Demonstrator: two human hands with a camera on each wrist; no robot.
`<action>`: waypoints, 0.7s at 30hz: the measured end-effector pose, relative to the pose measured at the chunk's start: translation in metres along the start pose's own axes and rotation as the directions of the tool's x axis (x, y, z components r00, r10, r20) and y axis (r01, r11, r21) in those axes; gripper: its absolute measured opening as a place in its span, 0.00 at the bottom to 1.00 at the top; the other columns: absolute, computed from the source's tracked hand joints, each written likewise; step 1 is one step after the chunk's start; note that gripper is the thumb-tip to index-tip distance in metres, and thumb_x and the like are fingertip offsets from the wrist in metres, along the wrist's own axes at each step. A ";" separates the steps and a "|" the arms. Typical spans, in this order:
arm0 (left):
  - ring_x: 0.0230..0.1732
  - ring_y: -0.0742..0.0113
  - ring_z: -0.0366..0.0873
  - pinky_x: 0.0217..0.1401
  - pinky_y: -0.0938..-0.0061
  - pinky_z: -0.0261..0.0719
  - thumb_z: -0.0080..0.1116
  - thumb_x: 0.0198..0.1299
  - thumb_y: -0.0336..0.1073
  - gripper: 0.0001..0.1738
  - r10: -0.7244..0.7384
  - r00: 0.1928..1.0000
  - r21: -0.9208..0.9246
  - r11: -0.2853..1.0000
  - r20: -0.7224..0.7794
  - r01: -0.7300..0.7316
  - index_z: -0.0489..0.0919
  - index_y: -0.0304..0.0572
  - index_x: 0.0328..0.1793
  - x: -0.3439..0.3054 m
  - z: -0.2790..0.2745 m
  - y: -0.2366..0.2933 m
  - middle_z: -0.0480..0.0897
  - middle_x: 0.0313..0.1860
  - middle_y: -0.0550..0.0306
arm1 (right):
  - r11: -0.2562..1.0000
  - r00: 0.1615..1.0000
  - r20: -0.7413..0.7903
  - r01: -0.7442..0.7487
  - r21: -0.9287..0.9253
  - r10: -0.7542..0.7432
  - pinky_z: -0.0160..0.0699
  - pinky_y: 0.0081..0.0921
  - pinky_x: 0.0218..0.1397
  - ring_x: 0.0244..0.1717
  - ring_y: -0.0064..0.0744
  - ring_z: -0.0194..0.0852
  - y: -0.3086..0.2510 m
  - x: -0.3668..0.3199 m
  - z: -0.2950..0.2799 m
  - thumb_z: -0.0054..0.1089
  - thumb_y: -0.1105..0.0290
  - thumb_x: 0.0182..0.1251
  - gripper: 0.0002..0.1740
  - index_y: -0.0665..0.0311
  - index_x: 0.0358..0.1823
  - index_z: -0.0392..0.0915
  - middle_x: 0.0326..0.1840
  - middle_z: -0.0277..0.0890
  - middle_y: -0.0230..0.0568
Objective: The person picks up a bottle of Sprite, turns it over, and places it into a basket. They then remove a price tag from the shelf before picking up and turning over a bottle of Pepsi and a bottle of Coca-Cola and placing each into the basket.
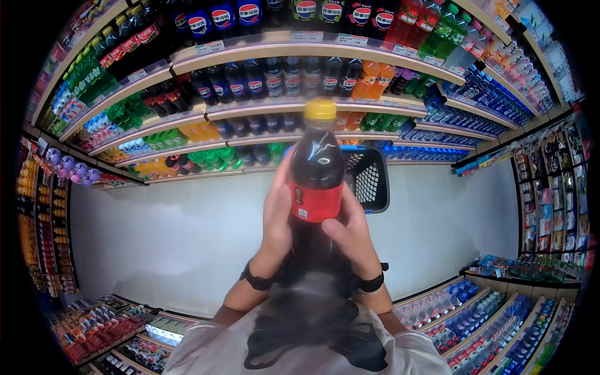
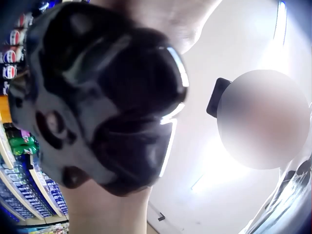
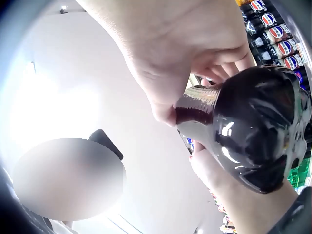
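A large cola bottle [image 1: 317,203] with a yellow cap, dark contents and a red label stands out in front of the chest, its cap toward the shelves. My left hand [image 1: 277,209] holds its left side. On the right, my right hand [image 1: 355,234] grips it with the thumb on the label's lower edge. The bottle's glossy, lobed base [image 2: 112,112] fills much of the left wrist view. In the right wrist view the same bottle [image 3: 263,122] lies against the right hand [image 3: 180,53], whose fingers curl behind it.
Ahead, a curved drinks shelf [image 1: 262,53] carries rows of bottles. On the floor behind the bottle stands a black shopping basket [image 1: 384,203]. Racks of packets [image 1: 550,187] line the right side, and more bottle shelves [image 1: 481,319] lie at lower right.
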State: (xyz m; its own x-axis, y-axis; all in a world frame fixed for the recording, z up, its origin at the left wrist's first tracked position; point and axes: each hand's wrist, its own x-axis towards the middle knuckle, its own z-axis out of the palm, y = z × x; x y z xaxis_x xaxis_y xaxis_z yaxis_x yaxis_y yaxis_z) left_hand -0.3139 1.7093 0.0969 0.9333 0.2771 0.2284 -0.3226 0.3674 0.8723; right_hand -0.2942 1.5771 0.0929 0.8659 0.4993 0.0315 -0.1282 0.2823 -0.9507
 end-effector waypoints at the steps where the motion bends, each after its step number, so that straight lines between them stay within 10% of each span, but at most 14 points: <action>1: 0.68 0.64 0.63 0.72 0.69 0.56 0.30 0.73 0.48 0.32 0.004 1.000 -0.018 1.000 0.021 -0.003 0.53 0.31 0.75 -0.002 -0.004 0.006 0.65 0.68 0.49 | 0.999 0.998 0.040 -0.041 -0.017 0.042 0.68 0.28 0.61 0.59 0.27 0.68 0.001 0.000 0.003 0.68 0.62 0.56 0.44 0.66 0.70 0.54 0.62 0.67 0.40; 8: 0.66 0.67 0.63 0.69 0.71 0.58 0.35 0.70 0.58 0.37 -0.022 0.997 0.104 0.994 -0.071 0.030 0.56 0.35 0.73 -0.018 -0.032 0.033 0.66 0.65 0.52 | 0.998 0.990 0.130 0.044 0.039 -0.049 0.69 0.27 0.58 0.55 0.25 0.71 0.002 0.013 0.043 0.67 0.65 0.57 0.34 0.67 0.63 0.62 0.58 0.71 0.40; 9: 0.68 0.63 0.61 0.71 0.67 0.56 0.47 0.66 0.59 0.38 -0.018 0.998 0.054 0.998 -0.056 0.021 0.59 0.37 0.70 -0.018 -0.033 0.039 0.63 0.67 0.51 | 0.993 0.988 0.142 0.049 0.108 -0.064 0.69 0.27 0.58 0.55 0.26 0.71 0.004 0.015 0.046 0.68 0.65 0.57 0.34 0.66 0.62 0.62 0.57 0.71 0.41; 21: 0.47 0.65 0.70 0.53 0.74 0.69 0.61 0.58 0.41 0.39 -0.118 0.991 0.570 0.812 -0.057 0.129 0.58 0.36 0.72 -0.041 -0.084 0.057 0.70 0.51 0.53 | 0.999 0.982 0.185 0.031 -0.004 -0.030 0.66 0.26 0.59 0.60 0.27 0.67 0.037 0.014 0.071 0.72 0.62 0.55 0.40 0.64 0.63 0.56 0.58 0.68 0.39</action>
State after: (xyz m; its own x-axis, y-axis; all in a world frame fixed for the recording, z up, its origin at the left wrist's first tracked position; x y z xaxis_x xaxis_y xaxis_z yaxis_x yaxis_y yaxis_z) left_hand -0.3840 1.7940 0.1011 0.9542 0.2822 0.0988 -0.0511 -0.1716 0.9838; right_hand -0.3216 1.6528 0.0799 0.7651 0.6333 0.1165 -0.0990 0.2944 -0.9505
